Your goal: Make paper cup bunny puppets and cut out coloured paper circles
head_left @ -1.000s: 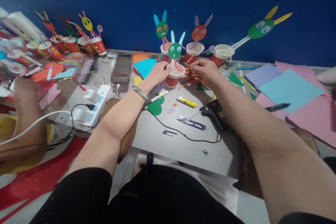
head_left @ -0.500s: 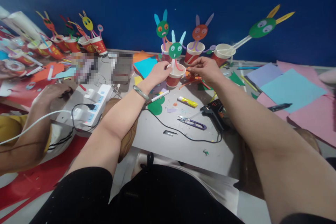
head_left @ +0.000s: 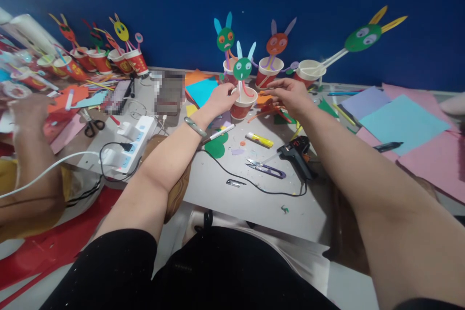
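Observation:
My left hand is closed at the left rim of a red-and-white paper cup. In that cup stands a stick figure with a green paper face, pale blue ears and a red curled pipe cleaner. Just right of the cup, my right hand hovers with its fingers stretched out and apart, nothing visible in them. Below its fingers lie orange pipe cleaners and green paper scraps.
Nearer me lie a black glue gun with its cord, thread snips, a yellow glue stick and a marker. More cup figures line the blue wall. A power strip and a co-worker's arm are at left.
My right hand has drawn slightly away from the cup, its fingers opening. My left hand stays at the rim. The co-worker's hand has moved left, uncovering black scissors.

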A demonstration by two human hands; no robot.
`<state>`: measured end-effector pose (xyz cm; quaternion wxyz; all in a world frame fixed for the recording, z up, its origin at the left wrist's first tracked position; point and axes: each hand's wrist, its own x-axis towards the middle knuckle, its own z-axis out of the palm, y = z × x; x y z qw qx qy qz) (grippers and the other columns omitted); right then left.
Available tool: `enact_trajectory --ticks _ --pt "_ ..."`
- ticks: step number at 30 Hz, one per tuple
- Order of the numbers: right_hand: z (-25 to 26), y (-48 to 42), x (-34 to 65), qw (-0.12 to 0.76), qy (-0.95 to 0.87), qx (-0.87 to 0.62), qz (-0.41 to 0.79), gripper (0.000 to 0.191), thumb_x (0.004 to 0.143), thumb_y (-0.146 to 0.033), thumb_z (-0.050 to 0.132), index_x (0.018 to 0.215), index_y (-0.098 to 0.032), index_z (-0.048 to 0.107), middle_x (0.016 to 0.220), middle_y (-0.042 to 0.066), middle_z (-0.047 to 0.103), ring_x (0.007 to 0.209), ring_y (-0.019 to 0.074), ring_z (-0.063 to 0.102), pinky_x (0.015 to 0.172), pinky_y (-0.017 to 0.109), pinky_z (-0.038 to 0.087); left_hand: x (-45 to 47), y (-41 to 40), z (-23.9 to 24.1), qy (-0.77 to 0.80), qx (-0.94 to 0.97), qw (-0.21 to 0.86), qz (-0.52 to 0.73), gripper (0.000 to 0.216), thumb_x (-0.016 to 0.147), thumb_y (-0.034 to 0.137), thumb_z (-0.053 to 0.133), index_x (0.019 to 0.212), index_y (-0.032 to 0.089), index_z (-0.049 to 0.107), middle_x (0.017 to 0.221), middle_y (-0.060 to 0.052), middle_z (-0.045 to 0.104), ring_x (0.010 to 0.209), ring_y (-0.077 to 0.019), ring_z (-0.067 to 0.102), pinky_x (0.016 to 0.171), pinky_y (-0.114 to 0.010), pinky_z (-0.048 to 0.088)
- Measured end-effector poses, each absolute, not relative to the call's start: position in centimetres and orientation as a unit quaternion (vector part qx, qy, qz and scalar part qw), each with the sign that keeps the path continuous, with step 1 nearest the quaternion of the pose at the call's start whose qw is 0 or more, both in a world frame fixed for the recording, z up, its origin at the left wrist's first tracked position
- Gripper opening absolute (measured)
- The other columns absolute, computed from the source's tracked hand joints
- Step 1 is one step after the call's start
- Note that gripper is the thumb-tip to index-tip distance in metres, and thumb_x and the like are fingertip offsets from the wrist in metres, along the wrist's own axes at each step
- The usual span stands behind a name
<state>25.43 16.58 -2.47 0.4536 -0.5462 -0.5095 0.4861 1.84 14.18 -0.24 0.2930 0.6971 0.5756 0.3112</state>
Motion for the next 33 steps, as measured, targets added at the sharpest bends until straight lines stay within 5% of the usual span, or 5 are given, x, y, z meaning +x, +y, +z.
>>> enact_trajectory --ticks 6,15,20,25,33 --pt "-1.2 14.6 26.3 0.418 -0.589 -0.607 0.330 0.018 0.081 -0.008 0.080 0.082 -0.023 0.070 0.074 0.001 0.073 0.073 0.0214 0.070 0.076 0.038 0.059 1.7 14.6 -0.5 0.575 0.701 0.280 0.317 0.045 0.109 0.019 0.062 0.069 0.025 0.044 0.072 0.000 0.056 0.081 -0.0180 0.055 0.079 -0.035 0.038" --pt "-0.6 6.1 25.1 0.019 -0.819 -0.564 0.103 0.023 0.081 -0.039 0.092 0.092 -0.022 0.082 0.104 0.015 0.084 0.112 0.0413 0.076 0.094 0.048 0.055 2.3 11.7 1.4 0.580 0.691 0.159 0.401 0.011 0.111 0.033 0.066 0.112 0.022 0.060 0.138 -0.019 0.068 0.133 -0.0328 0.056 0.119 -0.045 0.038" --pt "-1.7 5.3 23.0 -0.079 -0.819 -0.566 0.058 0.017 0.091 -0.033 0.079 0.096 -0.018 0.086 0.108 0.020 0.086 0.108 0.0406 0.078 0.089 0.045 0.053 3.4 9.0 3.0 0.475 0.765 0.122 0.417 0.010 0.112 0.035 0.055 0.110 0.029 0.062 0.129 -0.014 0.069 0.131 -0.0325 0.058 0.119 -0.046 0.042" --pt "-1.7 5.0 23.5 -0.046 -0.802 -0.592 0.070 0.015 0.091 -0.028 0.076 0.096 -0.017 0.085 0.105 0.021 0.086 0.104 0.0404 0.080 0.087 0.044 0.054 3.4 9.7 2.4 0.496 0.761 0.187 0.375 0.009 0.108 0.022 0.061 0.100 0.025 0.062 0.113 -0.011 0.068 0.119 -0.0288 0.065 0.100 -0.040 0.049" --pt "-1.6 3.8 27.7 0.244 -0.725 -0.633 0.117 0.017 0.088 -0.039 0.076 0.083 -0.024 0.070 0.082 0.008 0.079 0.077 0.0267 0.071 0.071 0.038 0.050 4.1 8.0 1.8 0.366 0.893 0.192 0.176 0.009 0.096 0.023 0.071 0.089 0.019 0.072 0.090 -0.007 0.075 0.093 -0.0245 0.071 0.087 -0.036 0.047"
